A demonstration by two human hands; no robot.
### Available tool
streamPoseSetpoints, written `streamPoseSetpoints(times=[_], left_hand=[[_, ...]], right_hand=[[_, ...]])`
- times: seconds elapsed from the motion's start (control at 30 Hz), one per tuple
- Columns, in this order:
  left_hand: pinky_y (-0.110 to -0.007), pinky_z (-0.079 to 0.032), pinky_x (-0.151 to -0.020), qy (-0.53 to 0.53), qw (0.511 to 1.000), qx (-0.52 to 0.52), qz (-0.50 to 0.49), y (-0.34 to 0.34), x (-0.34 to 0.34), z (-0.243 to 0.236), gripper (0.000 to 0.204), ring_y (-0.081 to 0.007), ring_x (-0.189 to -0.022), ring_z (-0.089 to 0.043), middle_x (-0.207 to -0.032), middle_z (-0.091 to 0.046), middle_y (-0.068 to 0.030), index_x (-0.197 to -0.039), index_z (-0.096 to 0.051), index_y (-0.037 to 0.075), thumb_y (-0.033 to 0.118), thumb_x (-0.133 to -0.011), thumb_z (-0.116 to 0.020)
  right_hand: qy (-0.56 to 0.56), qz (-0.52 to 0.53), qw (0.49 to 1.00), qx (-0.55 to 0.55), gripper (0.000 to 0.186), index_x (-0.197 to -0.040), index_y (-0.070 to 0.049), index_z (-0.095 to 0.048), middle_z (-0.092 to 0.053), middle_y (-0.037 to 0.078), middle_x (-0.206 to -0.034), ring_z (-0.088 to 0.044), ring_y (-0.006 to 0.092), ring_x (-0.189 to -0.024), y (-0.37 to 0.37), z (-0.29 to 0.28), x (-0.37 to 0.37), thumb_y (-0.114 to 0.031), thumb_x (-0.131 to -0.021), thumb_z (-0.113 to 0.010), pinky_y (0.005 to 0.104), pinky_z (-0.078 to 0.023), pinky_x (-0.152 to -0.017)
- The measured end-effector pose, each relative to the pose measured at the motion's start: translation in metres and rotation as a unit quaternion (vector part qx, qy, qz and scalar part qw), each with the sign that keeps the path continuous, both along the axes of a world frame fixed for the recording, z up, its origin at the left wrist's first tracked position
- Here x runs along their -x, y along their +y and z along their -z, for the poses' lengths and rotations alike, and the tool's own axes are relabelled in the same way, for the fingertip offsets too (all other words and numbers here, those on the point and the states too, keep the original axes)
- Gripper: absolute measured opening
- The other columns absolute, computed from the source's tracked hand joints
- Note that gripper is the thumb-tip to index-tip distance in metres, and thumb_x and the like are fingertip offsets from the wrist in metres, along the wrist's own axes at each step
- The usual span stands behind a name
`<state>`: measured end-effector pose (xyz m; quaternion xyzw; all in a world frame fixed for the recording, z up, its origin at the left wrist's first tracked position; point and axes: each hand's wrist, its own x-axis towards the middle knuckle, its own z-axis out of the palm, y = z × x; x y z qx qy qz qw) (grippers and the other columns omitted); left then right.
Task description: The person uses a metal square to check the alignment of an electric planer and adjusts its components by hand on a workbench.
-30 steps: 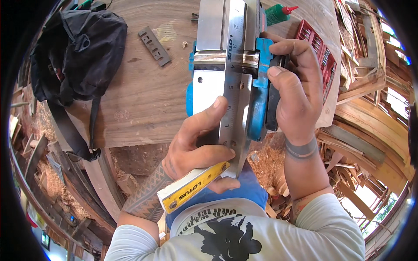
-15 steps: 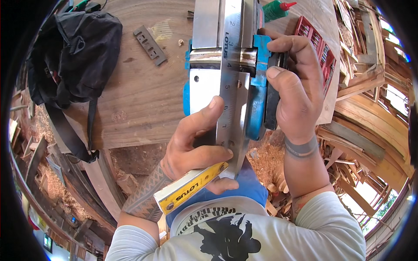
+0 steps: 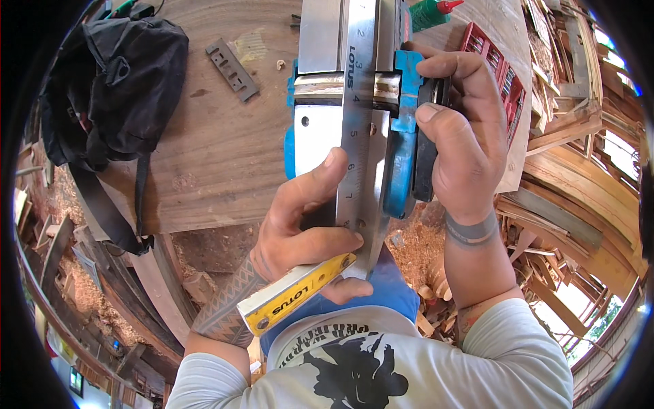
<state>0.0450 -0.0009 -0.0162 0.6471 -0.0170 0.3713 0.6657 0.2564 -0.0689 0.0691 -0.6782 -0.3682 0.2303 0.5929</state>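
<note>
A blue electric hand planer (image 3: 319, 146) lies sole up in front of me, its metal plates and cutter drum (image 3: 320, 89) facing upward. Along the sole rests the steel blade of a try square (image 3: 355, 163), crossing over the drum. My left hand (image 3: 306, 221) grips the square near its yellow and silver stock (image 3: 295, 294), thumb laid along the blade's edge. With bent fingers, my right hand (image 3: 463, 136) holds the planer's right side by the black part (image 3: 426, 160). That hand's fingertips are partly hidden behind the planer.
On the wooden table (image 3: 204, 170) lie a slotted metal planer blade (image 3: 232, 70) and a black bag (image 3: 129, 82) to the left. A green bottle with a red tip (image 3: 429, 13) and a red case of bits (image 3: 501, 85) are at right. Wood scraps (image 3: 572, 198) and shavings surround the table.
Almost nothing differs. The planer, square and table things appear a touch further left and up in the picture; both hands keep their grips.
</note>
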Motion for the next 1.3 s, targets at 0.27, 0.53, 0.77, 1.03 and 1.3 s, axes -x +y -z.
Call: streamPoseSetpoints(times=[0.27,0.53,0.77,1.03,1.3], left_hand=[[-0.047,-0.053,-0.112,-0.008,1.0,-0.005,-0.012,0.0006,-0.0031,-0.0007,0.051,-0.0523,-0.142,-0.053,-0.168,-0.028,-0.031,-0.099,-0.074,0.006,0.046,-0.078,-0.097],[-0.048,-0.054,-0.111,-0.044,0.999,0.014,-0.014,-0.0038,-0.008,0.003,0.052,-0.0541,-0.141,-0.054,-0.167,-0.027,-0.0335,-0.1,-0.073,0.005,0.048,-0.079,-0.095],[-0.048,-0.055,-0.11,-0.02,1.0,0.008,-0.006,-0.0013,-0.0048,-0.0006,0.053,-0.0546,-0.141,-0.053,-0.167,-0.026,-0.034,-0.101,-0.073,0.006,0.05,-0.08,-0.094],[-0.048,-0.055,-0.109,-0.016,1.0,0.002,-0.011,-0.001,-0.0051,-0.0013,0.052,-0.0545,-0.141,-0.053,-0.168,-0.026,-0.0336,-0.102,-0.074,0.006,0.05,-0.081,-0.093],[-0.048,-0.056,-0.108,-0.039,0.999,0.014,-0.015,-0.0041,-0.008,0.0032,0.052,-0.0549,-0.139,-0.055,-0.167,-0.026,-0.0337,-0.103,-0.073,0.005,0.049,-0.082,-0.093]], right_hand=[[0.009,0.01,1.0,0.002,0.022,-0.109,0.006,-0.063,-0.061,0.005,-0.112,-0.049,0.0049,-0.079,0.0016,-0.0011,0.0015,0.006,-0.087,-0.059,0.0221,-0.045,-0.072],[0.003,0.003,1.0,-0.005,0.023,-0.11,0.006,-0.063,-0.062,0.005,-0.112,-0.049,0.0049,-0.079,0.0023,-0.0008,0.0014,0.006,-0.087,-0.059,0.0219,-0.044,-0.071],[-0.001,0.015,1.0,0.002,0.027,-0.112,0.004,-0.064,-0.062,0.004,-0.108,-0.048,0.0055,-0.078,0.0014,-0.0007,0.0018,0.005,-0.086,-0.057,0.0224,-0.043,-0.07],[-0.017,0.014,1.0,0.0,0.03,-0.112,0.004,-0.064,-0.062,0.004,-0.106,-0.047,0.0057,-0.079,0.0011,0.0014,0.0003,0.005,-0.084,-0.055,0.022,-0.042,-0.071],[-0.002,0.014,1.0,0.006,0.03,-0.112,0.005,-0.063,-0.06,0.003,-0.104,-0.045,0.0053,-0.079,0.0012,-0.0005,0.0019,0.005,-0.084,-0.054,0.022,-0.041,-0.07]])
